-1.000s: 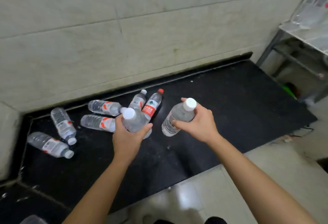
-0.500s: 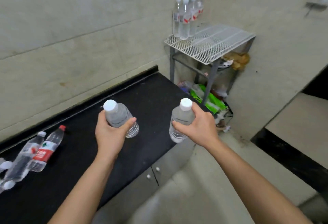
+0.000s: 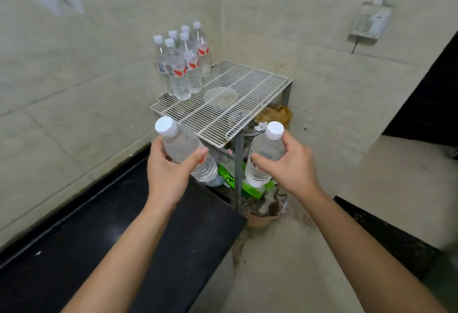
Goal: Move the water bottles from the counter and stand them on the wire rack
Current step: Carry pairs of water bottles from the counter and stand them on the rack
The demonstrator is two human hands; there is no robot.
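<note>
My left hand (image 3: 168,171) grips a clear water bottle (image 3: 183,146) with a white cap, tilted with the cap toward the upper left. A second clear, white-capped bottle (image 3: 265,154) is held nearly upright in my right hand (image 3: 290,166). Both bottles hang in the air just in front of the white wire rack (image 3: 238,99), below its near edge. Several water bottles (image 3: 182,65) with red and white labels stand upright in the rack's back left corner by the wall.
The black counter (image 3: 124,238) runs along the left wall and ends right beside the rack's metal leg (image 3: 238,169). Green packaging (image 3: 247,186), a pot and other clutter lie under the rack. A grey ledge (image 3: 401,189) stands at the right.
The view has swung right, from the counter with its lying bottles to the rack. Both hands, each with its bottle, have come closer to the rack's front edge.
</note>
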